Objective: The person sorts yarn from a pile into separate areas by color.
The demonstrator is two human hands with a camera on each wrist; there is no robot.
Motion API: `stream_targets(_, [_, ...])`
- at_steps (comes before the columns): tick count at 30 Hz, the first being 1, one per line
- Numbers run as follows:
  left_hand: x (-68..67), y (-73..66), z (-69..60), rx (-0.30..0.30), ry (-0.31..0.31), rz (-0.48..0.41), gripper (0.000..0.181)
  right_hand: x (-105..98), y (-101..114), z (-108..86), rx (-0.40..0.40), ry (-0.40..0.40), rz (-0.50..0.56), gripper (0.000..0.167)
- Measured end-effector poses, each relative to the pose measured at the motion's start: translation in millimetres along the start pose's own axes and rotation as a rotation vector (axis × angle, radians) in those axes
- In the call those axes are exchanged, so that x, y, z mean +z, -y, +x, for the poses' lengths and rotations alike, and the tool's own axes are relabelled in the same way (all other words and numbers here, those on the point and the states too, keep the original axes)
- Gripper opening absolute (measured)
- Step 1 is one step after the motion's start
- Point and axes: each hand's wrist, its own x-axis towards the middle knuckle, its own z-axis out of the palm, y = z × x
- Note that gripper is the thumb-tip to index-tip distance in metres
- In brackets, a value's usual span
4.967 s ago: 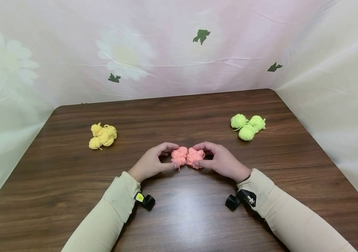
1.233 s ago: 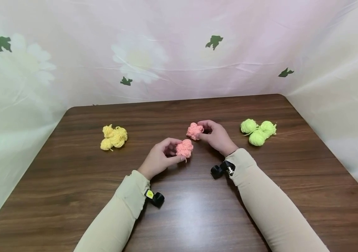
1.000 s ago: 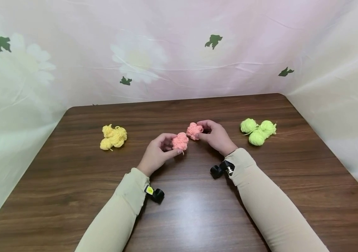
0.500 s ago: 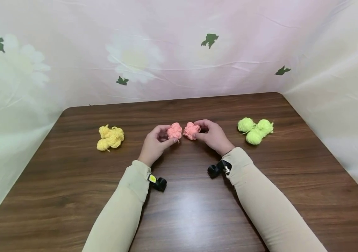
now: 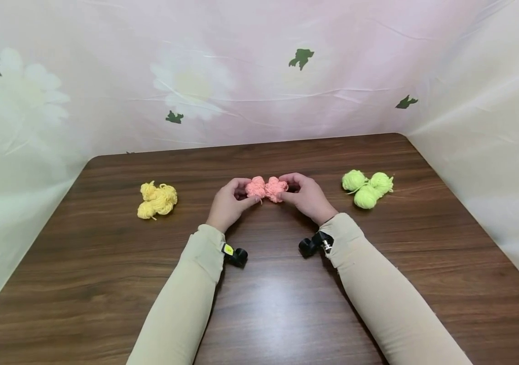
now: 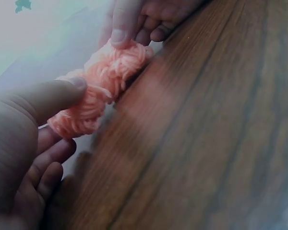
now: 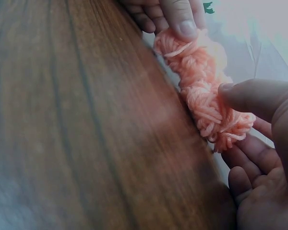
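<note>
Two lumpy pink yarn bundles meet side by side near the middle of the table in the head view. My left hand (image 5: 228,204) pinches the left pink yarn bundle (image 5: 255,188) between thumb and fingers. The right pink yarn bundle (image 5: 275,189) is pinched the same way by my right hand (image 5: 308,197). In the left wrist view, the left thumb lies across the near pink yarn (image 6: 77,117), and the other hand's fingertips hold the far end. The right wrist view shows the pink yarn (image 7: 204,108) under the right thumb, its two bundles touching.
Yellow yarn bundles (image 5: 162,199) lie in a cluster on the left of the brown wooden table (image 5: 104,284). Several light green yarn balls (image 5: 366,196) sit together on the right. A flowered cloth (image 5: 241,76) hangs behind the table.
Both hands have moved toward the far edge with the pink bundles. The right bundle went first; the left followed, swung left of it, and now touches it again. Yellow and green yarn stayed put.
</note>
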Motion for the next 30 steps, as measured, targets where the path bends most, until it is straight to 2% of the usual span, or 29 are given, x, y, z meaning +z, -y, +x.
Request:
stream_targets(4, [1.6, -1.9, -1.0, -0.002, 0.035, 0.046, 0.046, 0.0, -0.7, 0.4, 0.001, 0.001, -0.006, 0.04])
stream_targets(13, [2.4, -3.0, -2.1, -0.006, 0.043, 0.076, 0.05, 0.2, -0.5, -0.5, 0.017, 0.004, -0.005, 0.039])
stream_targets(23, [-1.4, -3.2, -7.0, 0.031, -0.006, 0.005, 0.054, 2.3, 3.9, -1.5, 0.016, -0.022, 0.044, 0.045])
stream_targets(30, [0.1, -2.9, -7.2, 0.012, -0.067, -0.011, 0.051, -0.8, 3.4, -5.2, 0.018, -0.077, 0.063, 0.044])
